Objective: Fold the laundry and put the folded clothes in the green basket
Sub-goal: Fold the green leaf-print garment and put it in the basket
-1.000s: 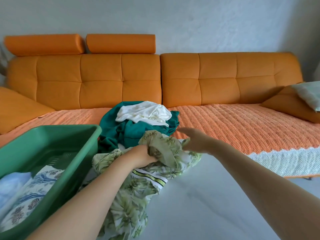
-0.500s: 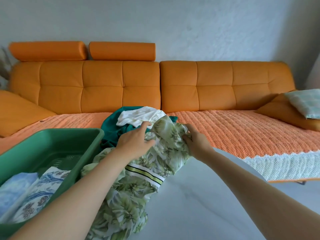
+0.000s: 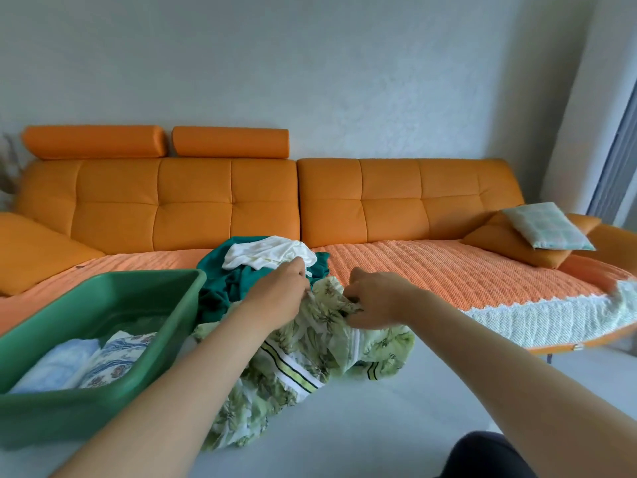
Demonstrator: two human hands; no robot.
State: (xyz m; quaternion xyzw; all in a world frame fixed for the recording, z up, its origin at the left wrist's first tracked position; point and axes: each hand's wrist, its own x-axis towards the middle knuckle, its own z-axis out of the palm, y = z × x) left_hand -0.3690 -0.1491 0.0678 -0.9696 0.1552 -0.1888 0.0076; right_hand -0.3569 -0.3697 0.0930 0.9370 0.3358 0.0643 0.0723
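A green floral garment (image 3: 303, 353) with a striped band hangs bunched from the sofa edge down to the floor. My left hand (image 3: 279, 293) grips its upper edge, and my right hand (image 3: 374, 300) pinches the same fabric a little to the right. Behind my hands lies a pile with a teal garment (image 3: 227, 284) and a white garment (image 3: 265, 255) on top. The green basket (image 3: 113, 294) sits at the left and holds folded clothes, a pale blue piece (image 3: 58, 362) and a blue patterned piece (image 3: 120, 355).
The orange sofa (image 3: 213, 201) runs across the back, its seat under an orange woven cover (image 3: 431, 270) with a white fringe. An orange cushion (image 3: 517, 241) with a pale checked pillow (image 3: 548, 225) lies at the right. Pale floor (image 3: 396, 426) lies in front; a dark knee (image 3: 489, 457) shows at the bottom.
The view has tilted up. My hands have moved apart along the floral garment's upper edge, spreading the fabric, and more of it now drapes to the right.
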